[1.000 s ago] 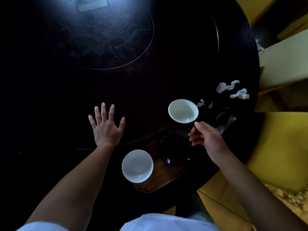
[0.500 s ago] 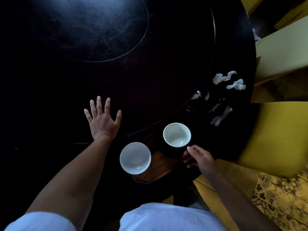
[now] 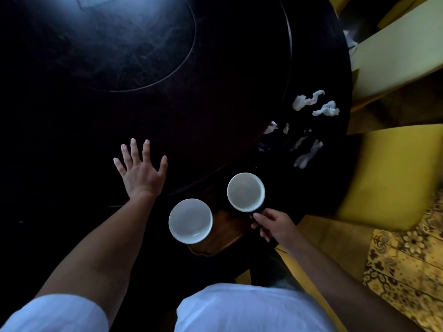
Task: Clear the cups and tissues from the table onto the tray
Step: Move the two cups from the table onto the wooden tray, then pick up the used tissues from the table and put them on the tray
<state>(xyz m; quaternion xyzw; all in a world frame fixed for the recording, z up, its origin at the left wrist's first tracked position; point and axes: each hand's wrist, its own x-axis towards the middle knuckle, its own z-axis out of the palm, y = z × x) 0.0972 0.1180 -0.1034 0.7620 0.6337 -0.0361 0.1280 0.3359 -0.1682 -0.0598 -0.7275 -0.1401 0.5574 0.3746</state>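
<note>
Your right hand [image 3: 273, 225] pinches the near side of a dark mug with a white inside [image 3: 246, 192], set at the far right end of the brown wooden tray [image 3: 227, 232], beside a white-lined cup [image 3: 190, 220]. The crumpled white tissues [image 3: 309, 103] lie up and right of that hand, near the dark round table [image 3: 215, 104] edge; your left hand [image 3: 141, 173] rests flat and spread, farther off.

No readable text, label, brand or number anywhere; cups, tissues, table all unmarked.
</note>
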